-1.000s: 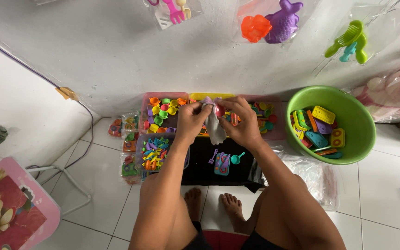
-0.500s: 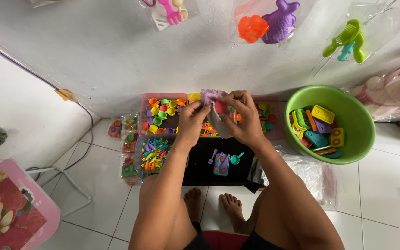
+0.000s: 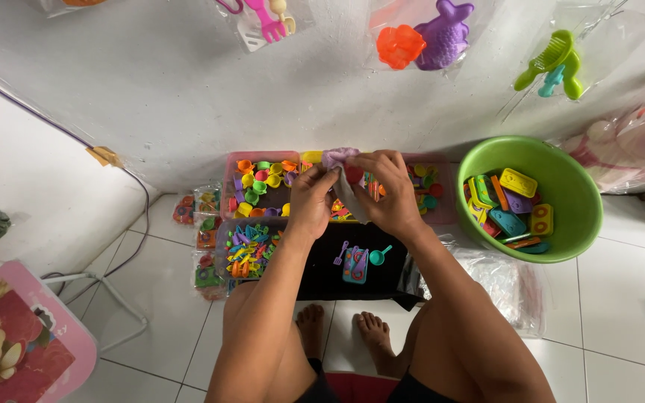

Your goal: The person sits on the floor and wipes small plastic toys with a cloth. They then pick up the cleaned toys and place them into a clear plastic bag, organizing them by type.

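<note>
Both my hands hold a small clear plastic bag (image 3: 347,188) with little toy pieces inside, raised above the trays by the wall. My left hand (image 3: 312,200) pinches its left side and my right hand (image 3: 384,188) grips its top and right side. Under them lies a black mat (image 3: 330,265) with a few small toy utensils (image 3: 355,261). A pink tray of tiny coloured cups (image 3: 261,183) sits left of my hands. A clear box of small coloured cutlery (image 3: 246,250) is lower left.
A green basin (image 3: 572,195) with flat coloured toy pieces stands at the right. Clear plastic bags (image 3: 513,283) lie beneath it. Packed toys hang on the white wall (image 3: 419,37). A pink stool (image 3: 20,351) is at the lower left, and my bare feet (image 3: 341,336) rest on white tiles.
My hands have lifted the small bag slightly toward the wall and shifted their grip on its top. The view is otherwise unchanged.
</note>
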